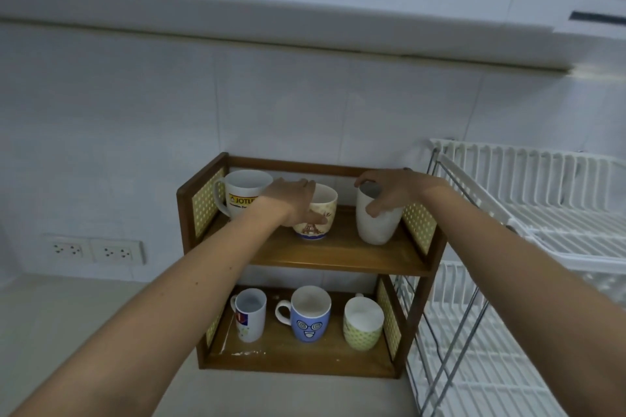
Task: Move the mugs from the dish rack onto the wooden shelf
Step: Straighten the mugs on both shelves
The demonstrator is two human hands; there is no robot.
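Placement is the step in hand. Below my fingers, the lower tier of the brown wooden shelf (305, 357) holds a white logo mug (250, 318), a blue cartoon-face mug (310, 315) and a green dotted cup (362, 327), all upright, nothing visible inside. Higher, my left hand (298, 201) wraps the cream mug with a brown figure (318, 215); my right hand (389, 191) clasps the rim of the tall plain white cup (376, 222), tilted slightly. Next I judge both need settling flat, then letting go. Left of my left fingers stands the white Jotun mug (242, 191). Right of my fingers, the white wire dish rack (542, 200) shows no mugs.
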